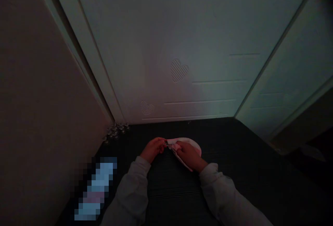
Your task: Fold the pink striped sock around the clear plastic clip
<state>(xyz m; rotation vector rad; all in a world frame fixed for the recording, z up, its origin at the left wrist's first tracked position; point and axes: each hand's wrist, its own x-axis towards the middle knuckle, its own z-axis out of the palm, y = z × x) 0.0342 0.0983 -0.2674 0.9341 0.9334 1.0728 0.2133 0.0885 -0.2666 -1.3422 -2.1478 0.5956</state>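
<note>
Beneath a pale panel (208, 28) grooved with hearts, a dark surface (169, 194) stretched out under dim light, a blurred bright rectangle (96, 189) at its left. Two light-coloured sleeves (134, 186) reached in from the near side toward a pink-and-white piece (187, 140), seemingly soft, near the middle of the surface; whether it rested there or was held just above could not be told. Its long axis appeared to run left to right, sloping toward the person at the right, with the narrow end at left and the broad, rounded end at right. The right hand (189, 156) lay across its middle, covering more of it; the left hand (153, 149) met the narrow tip. The right fingers (181, 148) were closed on the piece, thumb uppermost. The left fingers (158, 144), curled tightly together, appeared to pinch its tip, though shadow hid the exact hold. Small shiny objects (116, 131) clustered in the far left corner.
</note>
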